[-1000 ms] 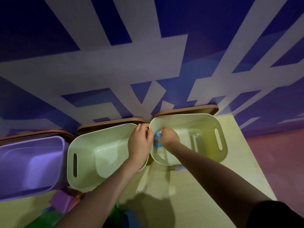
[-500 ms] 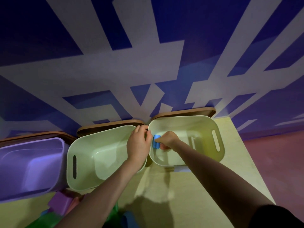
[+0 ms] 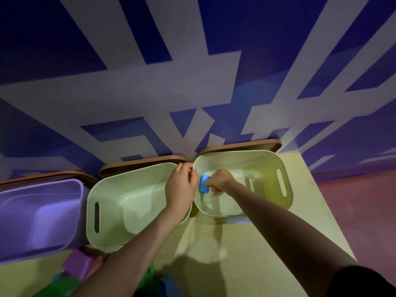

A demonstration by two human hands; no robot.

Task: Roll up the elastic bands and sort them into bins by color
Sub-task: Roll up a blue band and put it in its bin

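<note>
Head view: 3 bins in a row on a pale yellow table (image 3: pixel 214 254) against a blue-and-grey patterned wall (image 3: pixel 150 82).

Right hand (image 3: pixel 220 181) pinches a rolled blue band (image 3: pixel 203 184) just inside the left rim of the right green bin (image 3: pixel 285 202); left hand (image 3: pixel 182 185) curls its fingers over the edge where that bin meets the middle green bin (image 3: pixel 102 211). A purple bin (image 3: pixel 42 211) sits leftmost (wooden lids stand behind all 3). Loose bands (image 3: pixel 77 266) pile at the near edge; bare tabletop lies right of the arms, with pink floor (image 3: pixel 364 211) beyond.
</note>
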